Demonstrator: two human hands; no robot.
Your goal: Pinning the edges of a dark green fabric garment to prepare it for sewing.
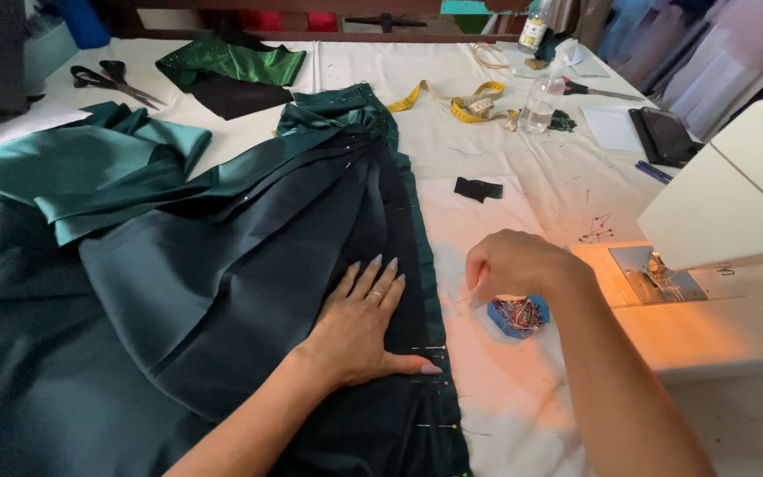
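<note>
A dark green satin garment (222, 256) lies pleated across the white table (532, 177), with pins along its right edge. My left hand (366, 322) rests flat on the fabric, fingers spread, thumb near the pinned edge. My right hand (509, 263) hovers just right of the fabric edge, fingers pinched together on what looks like a thin pin, right above a small blue pin box (517, 315) full of pins.
A white sewing machine (726, 221) stands at the right, its lamp lit. A yellow tape measure (470, 102), a clear spray bottle (543, 97), black scissors (112, 81), green fabric scraps (231, 64) and a dark tablet (664, 134) lie farther back.
</note>
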